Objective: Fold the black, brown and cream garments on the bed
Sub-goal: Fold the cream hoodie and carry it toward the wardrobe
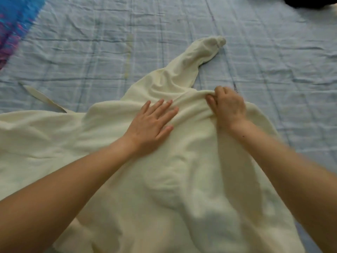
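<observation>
Cream garment lies spread across the near half of the bed, whose covering is pale blue and checked, and it fills most of the foreground. One sleeve reaches away toward the far right, its cuff bunched at the end. The left grip lies flat on the cloth near the middle, fingers straight and spread, pressing it down. Just to its right, the right grip has its fingers curled round a raised fold at the garment's far edge, pinching the cloth close to where the sleeve starts. Both bare forearms stretch in from the near corners. A narrow cream strip lies on the bed at the left, its near end meeting the garment. A black garment shows at the far right corner, mostly cut off and well apart from the cream one. A blue and pink patterned cloth sits blurred at the far left corner.
</observation>
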Available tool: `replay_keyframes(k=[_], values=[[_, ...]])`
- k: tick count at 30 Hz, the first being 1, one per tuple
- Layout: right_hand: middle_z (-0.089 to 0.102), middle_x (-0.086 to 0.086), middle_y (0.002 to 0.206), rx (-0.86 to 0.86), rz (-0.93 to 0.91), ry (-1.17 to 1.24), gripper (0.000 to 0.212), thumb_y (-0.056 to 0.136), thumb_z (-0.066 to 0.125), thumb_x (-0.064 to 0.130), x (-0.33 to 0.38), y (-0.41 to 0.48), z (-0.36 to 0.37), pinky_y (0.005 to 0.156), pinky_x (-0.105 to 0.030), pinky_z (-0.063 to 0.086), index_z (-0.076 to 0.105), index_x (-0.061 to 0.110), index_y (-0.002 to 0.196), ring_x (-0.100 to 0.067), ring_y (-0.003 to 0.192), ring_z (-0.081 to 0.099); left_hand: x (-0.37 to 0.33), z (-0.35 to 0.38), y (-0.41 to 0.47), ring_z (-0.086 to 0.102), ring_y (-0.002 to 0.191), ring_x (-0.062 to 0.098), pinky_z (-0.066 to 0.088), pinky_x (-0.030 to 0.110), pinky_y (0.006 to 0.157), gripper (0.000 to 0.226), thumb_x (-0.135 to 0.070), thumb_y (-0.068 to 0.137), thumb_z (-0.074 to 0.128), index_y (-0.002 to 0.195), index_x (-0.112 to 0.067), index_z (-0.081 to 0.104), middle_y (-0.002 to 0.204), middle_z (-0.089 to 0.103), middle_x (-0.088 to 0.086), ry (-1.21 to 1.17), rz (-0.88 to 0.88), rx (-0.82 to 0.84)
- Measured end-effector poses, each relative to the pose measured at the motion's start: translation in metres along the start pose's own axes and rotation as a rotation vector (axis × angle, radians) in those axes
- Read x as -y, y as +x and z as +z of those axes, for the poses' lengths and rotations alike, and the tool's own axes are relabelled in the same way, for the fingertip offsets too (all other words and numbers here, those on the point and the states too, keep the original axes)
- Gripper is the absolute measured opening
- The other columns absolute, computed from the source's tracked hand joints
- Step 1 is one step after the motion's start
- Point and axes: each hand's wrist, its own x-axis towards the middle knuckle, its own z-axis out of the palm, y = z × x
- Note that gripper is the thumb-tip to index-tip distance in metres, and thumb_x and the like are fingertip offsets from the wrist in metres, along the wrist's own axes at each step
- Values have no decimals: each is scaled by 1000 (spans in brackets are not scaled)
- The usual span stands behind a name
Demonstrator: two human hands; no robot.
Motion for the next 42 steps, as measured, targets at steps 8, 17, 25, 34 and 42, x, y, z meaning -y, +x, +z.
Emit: replay_keyframes(k=[8,17,25,34,42], values=[[47,-16,144,-102,159,83,53,98,43,33,-49,-97,5,114,-52,24,42,13,147,-35,133,42,-8,20,8,8,150,26,6,47,120,63,-50,100,25,156,-27,11,164,4,8,117,-130,167],[53,-29,119,65,539,364,55,94,62,26,-133,-182,-13,91,-42,43,45,10,143,-42,108,55,-120,1,85,32,138,37,19,43,116,52,-25,94,51,145,-19,44,152,35,20,-6,207,-17],[66,-15,109,-54,639,559,56,73,82,17,-136,-183,-3,86,-26,43,62,11,125,-28,98,61,-206,38,161,39,132,27,23,39,111,56,-39,97,50,149,-26,34,142,48,6,-69,262,122],[73,-15,102,-214,395,451,32,76,78,10,-194,-114,-35,85,-33,46,74,6,107,-32,91,66,-219,23,222,47,118,24,29,36,91,23,-30,89,56,108,-25,68,117,56,4,-274,-117,-184],[47,-19,140,-5,423,181,41,96,47,22,-172,-113,0,108,-33,26,54,8,134,-34,131,41,-221,74,167,22,146,23,12,44,119,54,-36,102,32,153,-21,26,159,28,3,-39,70,10]])
